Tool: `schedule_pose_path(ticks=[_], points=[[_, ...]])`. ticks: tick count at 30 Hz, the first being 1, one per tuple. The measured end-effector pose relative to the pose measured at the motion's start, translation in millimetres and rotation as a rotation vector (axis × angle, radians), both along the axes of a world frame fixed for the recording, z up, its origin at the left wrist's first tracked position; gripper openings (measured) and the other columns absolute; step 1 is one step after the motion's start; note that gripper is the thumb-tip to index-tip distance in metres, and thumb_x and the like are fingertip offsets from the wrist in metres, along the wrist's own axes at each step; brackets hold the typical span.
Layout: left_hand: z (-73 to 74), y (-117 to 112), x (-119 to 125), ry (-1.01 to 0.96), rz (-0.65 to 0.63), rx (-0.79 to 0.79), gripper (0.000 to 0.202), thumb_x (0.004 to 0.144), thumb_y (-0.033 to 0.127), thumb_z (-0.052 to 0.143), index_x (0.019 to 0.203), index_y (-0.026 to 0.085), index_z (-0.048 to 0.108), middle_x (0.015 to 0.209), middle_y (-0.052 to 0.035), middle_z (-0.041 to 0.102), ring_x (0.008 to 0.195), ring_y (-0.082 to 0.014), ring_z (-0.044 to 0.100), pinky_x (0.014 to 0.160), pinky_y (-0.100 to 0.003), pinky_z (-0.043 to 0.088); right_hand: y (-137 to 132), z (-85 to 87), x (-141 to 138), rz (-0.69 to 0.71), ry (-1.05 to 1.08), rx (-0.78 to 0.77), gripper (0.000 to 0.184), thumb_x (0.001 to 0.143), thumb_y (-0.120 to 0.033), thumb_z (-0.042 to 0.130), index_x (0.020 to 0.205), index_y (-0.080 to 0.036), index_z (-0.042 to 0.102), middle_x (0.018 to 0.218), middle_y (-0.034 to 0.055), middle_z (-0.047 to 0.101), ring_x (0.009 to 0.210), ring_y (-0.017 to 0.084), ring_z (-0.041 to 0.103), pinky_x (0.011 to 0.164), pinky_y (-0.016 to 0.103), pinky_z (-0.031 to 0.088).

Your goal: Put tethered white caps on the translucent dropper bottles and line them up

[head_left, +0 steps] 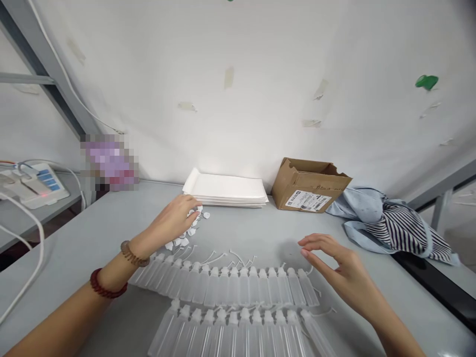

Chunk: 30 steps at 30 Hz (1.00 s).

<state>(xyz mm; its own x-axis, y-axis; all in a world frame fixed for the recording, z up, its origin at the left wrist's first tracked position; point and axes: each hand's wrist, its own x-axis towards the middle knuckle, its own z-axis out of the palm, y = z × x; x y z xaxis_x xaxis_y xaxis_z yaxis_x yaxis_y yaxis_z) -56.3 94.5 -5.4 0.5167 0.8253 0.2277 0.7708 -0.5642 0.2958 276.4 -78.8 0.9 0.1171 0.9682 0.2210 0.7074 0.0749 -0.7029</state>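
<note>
My left hand reaches over a small pile of white cap-like pieces, its fingers stretched out and the thumb apart from them. Part of the pile is hidden under that hand. On the right, my right hand hovers past the end of the back row, fingers loosely curved and thumb tip close to them, with nothing visible between. Two rows of clear plastic squeeze bottles lie side by side on the table: a back row and a front row. Thin white strips stick out near their necks.
A stack of white envelopes lies against the wall, beside an open cardboard box. Blue and striped fabric rests on a black flat object at right. A white device with cables stands on a separate surface at left.
</note>
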Motion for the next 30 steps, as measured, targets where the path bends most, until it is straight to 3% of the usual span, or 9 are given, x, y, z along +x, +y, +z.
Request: schedule_pose_path(ticks=[3, 6, 11, 17, 22, 27, 30], points=[[-3.9, -5.8, 6.5, 0.013, -0.116, -0.007, 0.035, 0.091, 0.029, 0.035, 0.106, 0.018, 0.065, 0.119, -0.0090, 0.063, 0.113, -0.0262, 0.054, 0.092, -0.037, 0.045, 1.1, -1.6, 4.5, -0.049, -0.018, 0.003, 0.028, 0.086, -0.048, 0.056, 0.082, -0.024, 0.069, 0.099, 0.0110, 0.068, 0.102, 0.029, 0.060, 0.038, 0.022, 0.046], [-10.8, -6.6, 10.0, 0.022, -0.175, -0.016, 0.037, 0.092, 0.025, 0.032, 0.103, 0.017, 0.066, 0.115, -0.0099, 0.065, 0.109, -0.0258, 0.057, 0.091, -0.037, 0.046, 1.3, -0.1, 8.2, -0.099, -0.062, 0.013, 0.029, 0.086, -0.049, 0.055, 0.084, -0.024, 0.069, 0.094, 0.0099, 0.069, 0.092, 0.027, 0.063, 0.040, 0.023, 0.048], [-20.8, -3.1, 7.2, 0.016, -0.191, -0.030, 0.037, 0.094, 0.025, 0.031, 0.098, 0.019, 0.068, 0.109, -0.0097, 0.067, 0.096, -0.0243, 0.062, 0.084, -0.035, 0.049, -1.7, 3.8, 7.8, -0.143, -0.085, 0.052, 0.031, 0.085, -0.050, 0.055, 0.082, -0.023, 0.069, 0.090, 0.0097, 0.069, 0.084, 0.025, 0.064, 0.037, 0.022, 0.047], [-25.3, -4.4, 8.3, 0.010, -0.196, -0.046, 0.033, 0.092, 0.024, 0.034, 0.096, 0.020, 0.067, 0.106, -0.0092, 0.065, 0.094, -0.0246, 0.062, 0.081, -0.034, 0.049, -2.9, 2.9, 6.3, -0.107, -0.093, 0.054, 0.029, 0.088, -0.047, 0.054, 0.081, -0.023, 0.068, 0.088, 0.0098, 0.067, 0.082, 0.024, 0.063, 0.037, 0.021, 0.045], [-26.5, -9.4, 11.2, 0.029, -0.214, -0.055, 0.032, 0.094, 0.025, 0.033, 0.093, 0.021, 0.065, 0.100, -0.0081, 0.064, 0.091, -0.0236, 0.062, 0.078, -0.032, 0.048, -4.0, 5.6, 4.5, -0.091, -0.145, 0.033, 0.028, 0.089, -0.044, 0.052, 0.078, -0.023, 0.066, 0.074, 0.0052, 0.065, 0.068, 0.019, 0.058, 0.039, 0.022, 0.043], [-27.7, -13.8, 13.8, 0.050, -0.240, -0.046, 0.030, 0.094, 0.026, 0.034, 0.092, 0.019, 0.063, 0.097, -0.0088, 0.064, 0.093, -0.0257, 0.058, 0.082, -0.036, 0.046, -4.6, 9.6, 0.5, -0.061, -0.182, 0.042, 0.029, 0.091, -0.040, 0.050, 0.074, -0.021, 0.063, 0.063, 0.0007, 0.062, 0.053, 0.014, 0.050, 0.046, 0.025, 0.040], [-28.8, -15.6, 14.9, 0.060, -0.245, -0.038, 0.030, 0.093, 0.027, 0.033, 0.092, 0.018, 0.062, 0.096, -0.0096, 0.065, 0.094, -0.0270, 0.057, 0.082, -0.038, 0.046, -5.7, 11.2, -0.2, -0.039, -0.193, -0.039, 0.029, 0.092, -0.038, 0.048, 0.074, -0.021, 0.063, 0.059, -0.0013, 0.058, 0.051, 0.013, 0.048, 0.049, 0.026, 0.039]])
